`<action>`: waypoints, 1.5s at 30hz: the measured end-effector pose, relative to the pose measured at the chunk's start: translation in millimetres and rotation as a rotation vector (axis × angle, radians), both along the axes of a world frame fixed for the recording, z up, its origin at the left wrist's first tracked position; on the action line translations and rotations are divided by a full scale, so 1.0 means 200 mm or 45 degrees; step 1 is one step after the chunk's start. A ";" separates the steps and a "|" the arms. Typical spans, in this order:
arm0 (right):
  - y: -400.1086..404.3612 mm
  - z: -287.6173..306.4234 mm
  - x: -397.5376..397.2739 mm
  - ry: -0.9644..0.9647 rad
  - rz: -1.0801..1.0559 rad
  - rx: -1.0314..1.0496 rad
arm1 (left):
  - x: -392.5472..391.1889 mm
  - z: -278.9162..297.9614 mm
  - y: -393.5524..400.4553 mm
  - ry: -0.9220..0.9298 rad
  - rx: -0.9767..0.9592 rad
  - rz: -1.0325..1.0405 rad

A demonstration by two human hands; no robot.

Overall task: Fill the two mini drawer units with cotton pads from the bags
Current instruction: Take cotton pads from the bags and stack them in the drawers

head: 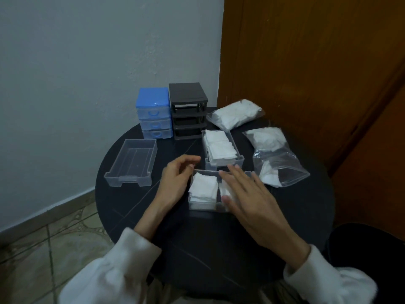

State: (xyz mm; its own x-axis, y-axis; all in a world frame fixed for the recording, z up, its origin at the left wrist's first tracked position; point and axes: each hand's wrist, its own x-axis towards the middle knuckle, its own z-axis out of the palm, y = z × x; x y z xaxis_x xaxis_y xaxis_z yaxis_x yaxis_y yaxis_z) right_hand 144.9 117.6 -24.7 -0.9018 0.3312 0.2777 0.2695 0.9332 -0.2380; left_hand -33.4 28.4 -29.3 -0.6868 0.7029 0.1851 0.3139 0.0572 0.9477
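Observation:
A clear drawer [202, 206] near the table's front holds white cotton pads [202, 187]. My right hand [245, 194] lies flat with straight fingers over its right half, pressing pads there. My left hand [177, 178] hovers at the drawer's left edge, fingers loosely curled, holding nothing. Behind it a second drawer [221, 148] is packed with pads. An empty clear drawer [131, 163] lies at the left. At the back stand the blue drawer unit [153, 113] with its drawers in and the black unit [188, 110], a bare frame. Two cotton-pad bags lie right: a full one [235, 114], an opened one [274, 154].
The round dark table [197, 249] is small and stands against a pale wall, with a brown wooden door close on the right. Tiled floor shows at the lower left. My white sleeves cover both wrists.

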 end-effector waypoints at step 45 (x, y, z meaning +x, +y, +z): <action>0.39 0.05 0.27 0.675 -0.280 -0.335 | 0.39 0.16 0.43 0.524 -0.180 -0.347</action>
